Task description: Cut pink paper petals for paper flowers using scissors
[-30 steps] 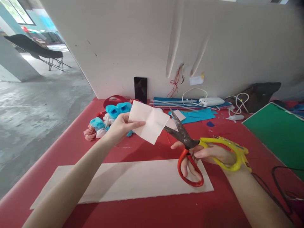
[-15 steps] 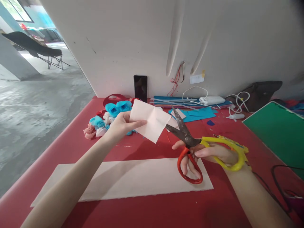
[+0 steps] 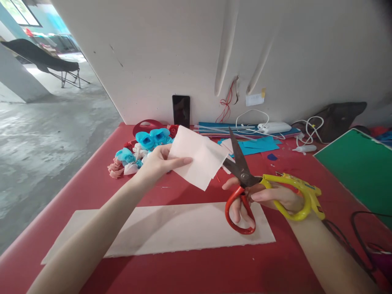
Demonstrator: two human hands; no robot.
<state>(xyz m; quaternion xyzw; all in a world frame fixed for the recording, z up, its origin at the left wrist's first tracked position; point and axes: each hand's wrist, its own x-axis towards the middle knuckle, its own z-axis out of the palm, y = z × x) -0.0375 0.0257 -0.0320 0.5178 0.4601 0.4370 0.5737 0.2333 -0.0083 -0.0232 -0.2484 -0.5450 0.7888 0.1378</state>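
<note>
My left hand (image 3: 163,161) pinches a pale pink paper piece (image 3: 199,157) between thumb and fingers, raised above the table. In my right hand (image 3: 275,196) are scissors (image 3: 244,176) with dark blades, one red handle and one yellow handle. The blades stand apart; the lower one is at the paper's right edge, its tip hidden behind the sheet. Beneath both hands a long pale paper strip (image 3: 183,230) lies flat on the red table (image 3: 171,271), partly covered by my left forearm.
Paper flowers (image 3: 153,139) in blue, white, red and pink are heaped behind my left hand. A phone (image 3: 181,111) leans on the wall. Blue paper pieces (image 3: 260,145), a white glue gun (image 3: 274,128) and a small bottle (image 3: 304,149) lie at the back. A green board (image 3: 357,169) is at right.
The pink paper has shifted slightly right and toward me, covering more of the lower blade. The scissors have opened wider, the upper blade swinging more upright.
</note>
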